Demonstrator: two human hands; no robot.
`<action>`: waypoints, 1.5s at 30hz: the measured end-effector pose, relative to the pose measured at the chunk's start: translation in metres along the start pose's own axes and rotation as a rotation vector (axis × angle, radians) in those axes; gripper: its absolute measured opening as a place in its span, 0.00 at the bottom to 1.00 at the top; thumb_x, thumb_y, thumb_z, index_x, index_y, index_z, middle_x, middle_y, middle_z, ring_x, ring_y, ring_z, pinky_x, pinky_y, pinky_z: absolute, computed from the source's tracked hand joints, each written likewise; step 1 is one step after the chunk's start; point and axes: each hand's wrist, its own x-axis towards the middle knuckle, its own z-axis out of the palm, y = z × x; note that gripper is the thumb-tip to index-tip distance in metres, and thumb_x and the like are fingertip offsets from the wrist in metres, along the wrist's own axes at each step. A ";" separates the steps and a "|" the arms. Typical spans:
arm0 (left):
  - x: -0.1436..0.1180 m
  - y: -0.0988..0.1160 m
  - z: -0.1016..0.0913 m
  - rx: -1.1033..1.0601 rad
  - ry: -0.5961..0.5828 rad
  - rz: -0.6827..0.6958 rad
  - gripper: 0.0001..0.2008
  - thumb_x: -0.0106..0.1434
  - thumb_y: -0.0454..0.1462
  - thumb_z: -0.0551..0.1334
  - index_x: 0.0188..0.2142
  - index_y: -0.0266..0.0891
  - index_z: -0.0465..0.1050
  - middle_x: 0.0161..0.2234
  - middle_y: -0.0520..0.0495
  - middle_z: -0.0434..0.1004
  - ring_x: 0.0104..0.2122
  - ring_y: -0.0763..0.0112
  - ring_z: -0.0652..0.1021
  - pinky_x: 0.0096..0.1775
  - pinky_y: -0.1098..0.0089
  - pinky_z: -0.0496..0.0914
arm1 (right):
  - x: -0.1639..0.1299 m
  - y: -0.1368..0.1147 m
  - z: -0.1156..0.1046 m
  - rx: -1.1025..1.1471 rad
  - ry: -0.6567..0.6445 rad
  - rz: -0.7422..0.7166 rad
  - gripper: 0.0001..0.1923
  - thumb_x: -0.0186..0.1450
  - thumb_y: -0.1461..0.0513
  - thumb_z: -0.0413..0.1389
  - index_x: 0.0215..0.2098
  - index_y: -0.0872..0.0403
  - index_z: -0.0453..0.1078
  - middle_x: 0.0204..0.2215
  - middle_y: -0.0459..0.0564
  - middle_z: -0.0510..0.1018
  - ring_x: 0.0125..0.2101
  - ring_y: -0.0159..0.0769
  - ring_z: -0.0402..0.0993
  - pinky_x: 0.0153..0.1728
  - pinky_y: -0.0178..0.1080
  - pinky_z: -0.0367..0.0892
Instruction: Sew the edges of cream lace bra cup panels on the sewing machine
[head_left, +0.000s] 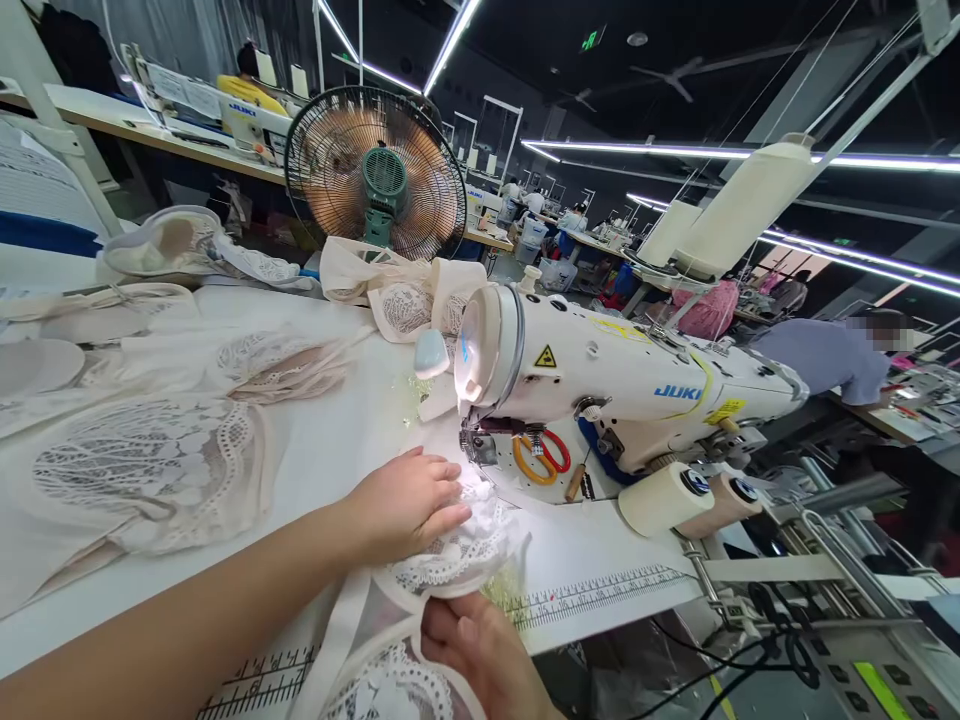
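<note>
Hands: left hand [409,503] flat on lace piece [450,560], right hand [480,650] pinching it.

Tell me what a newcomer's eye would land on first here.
The white sewing machine at centre right, its lamp glaring onto the lace piece. The left hand presses that lace flat near the needle, while the right hand grips its near edge. Behind, a copper-bladed fan stands at the table's far side.
</note>
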 end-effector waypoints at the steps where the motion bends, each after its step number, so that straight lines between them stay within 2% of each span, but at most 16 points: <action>1: 0.001 0.001 -0.002 -0.020 -0.017 -0.005 0.19 0.69 0.45 0.48 0.38 0.42 0.76 0.46 0.45 0.76 0.44 0.61 0.75 0.51 0.57 0.66 | 0.001 0.000 0.001 0.009 0.010 -0.004 0.37 0.50 0.47 0.64 0.54 0.54 0.68 0.41 0.57 0.77 0.47 0.48 0.71 0.52 0.47 0.60; 7: 0.010 0.007 -0.011 -0.029 -0.115 -0.032 0.19 0.69 0.44 0.50 0.48 0.37 0.72 0.50 0.40 0.73 0.48 0.55 0.73 0.49 0.57 0.68 | 0.006 0.001 0.005 0.059 0.066 -0.008 0.39 0.49 0.47 0.64 0.54 0.58 0.67 0.41 0.59 0.77 0.46 0.49 0.72 0.50 0.47 0.62; 11: 0.013 0.010 -0.014 0.022 -0.203 -0.048 0.20 0.68 0.45 0.51 0.52 0.35 0.70 0.52 0.39 0.71 0.51 0.53 0.71 0.53 0.53 0.65 | 0.007 0.000 0.005 0.086 0.032 -0.023 0.35 0.50 0.48 0.64 0.52 0.57 0.69 0.41 0.58 0.77 0.47 0.49 0.72 0.50 0.46 0.63; 14: 0.014 0.009 -0.015 0.076 -0.227 -0.019 0.20 0.68 0.45 0.51 0.50 0.36 0.71 0.51 0.39 0.72 0.48 0.54 0.72 0.51 0.54 0.65 | 0.008 -0.002 0.005 0.072 0.012 -0.020 0.34 0.51 0.49 0.63 0.53 0.57 0.68 0.41 0.57 0.77 0.48 0.49 0.70 0.51 0.47 0.62; 19: 0.019 0.003 -0.015 0.132 -0.183 0.044 0.19 0.67 0.46 0.53 0.47 0.36 0.74 0.48 0.40 0.74 0.46 0.53 0.73 0.48 0.55 0.66 | 0.013 -0.001 0.008 0.044 0.029 -0.043 0.34 0.51 0.48 0.64 0.52 0.56 0.69 0.40 0.56 0.77 0.49 0.50 0.69 0.51 0.48 0.62; 23: 0.024 -0.003 -0.016 0.142 -0.170 0.061 0.17 0.66 0.44 0.54 0.46 0.37 0.75 0.45 0.40 0.76 0.45 0.53 0.73 0.48 0.54 0.65 | 0.022 0.000 0.015 0.088 0.045 -0.067 0.32 0.51 0.50 0.63 0.52 0.54 0.69 0.43 0.55 0.76 0.49 0.50 0.69 0.51 0.48 0.63; 29: 0.033 -0.009 -0.023 0.205 -0.222 0.049 0.18 0.67 0.44 0.53 0.47 0.37 0.74 0.44 0.40 0.75 0.46 0.54 0.72 0.51 0.52 0.63 | 0.031 -0.002 0.020 0.146 -0.006 -0.115 0.26 0.52 0.54 0.61 0.47 0.57 0.72 0.43 0.55 0.76 0.50 0.49 0.68 0.52 0.47 0.62; 36: 0.040 -0.003 -0.024 0.303 -0.290 -0.082 0.22 0.65 0.47 0.52 0.43 0.34 0.77 0.38 0.35 0.70 0.40 0.51 0.73 0.37 0.57 0.70 | 0.034 -0.008 0.026 0.136 0.015 -0.135 0.23 0.54 0.53 0.60 0.44 0.57 0.74 0.41 0.56 0.76 0.49 0.49 0.68 0.52 0.47 0.62; 39: 0.039 -0.003 -0.022 0.289 -0.343 -0.125 0.24 0.62 0.47 0.57 0.49 0.31 0.74 0.40 0.34 0.70 0.39 0.51 0.73 0.36 0.58 0.71 | 0.029 -0.010 0.021 -0.010 0.033 -0.135 0.24 0.57 0.48 0.58 0.42 0.58 0.75 0.40 0.56 0.77 0.51 0.50 0.67 0.53 0.47 0.60; 42: 0.038 -0.009 -0.025 0.283 -0.412 -0.126 0.30 0.60 0.46 0.60 0.58 0.30 0.65 0.44 0.32 0.70 0.42 0.49 0.72 0.40 0.57 0.70 | 0.013 -0.022 0.006 -0.386 0.083 -0.104 0.28 0.62 0.43 0.51 0.42 0.56 0.76 0.41 0.55 0.76 0.51 0.47 0.66 0.55 0.44 0.58; 45: 0.037 -0.020 -0.031 0.237 -0.496 -0.091 0.32 0.60 0.43 0.62 0.61 0.34 0.61 0.48 0.31 0.68 0.46 0.48 0.71 0.44 0.56 0.69 | -0.001 -0.045 -0.018 -0.785 0.065 -0.053 0.26 0.65 0.45 0.48 0.48 0.56 0.72 0.36 0.53 0.77 0.40 0.42 0.72 0.45 0.42 0.66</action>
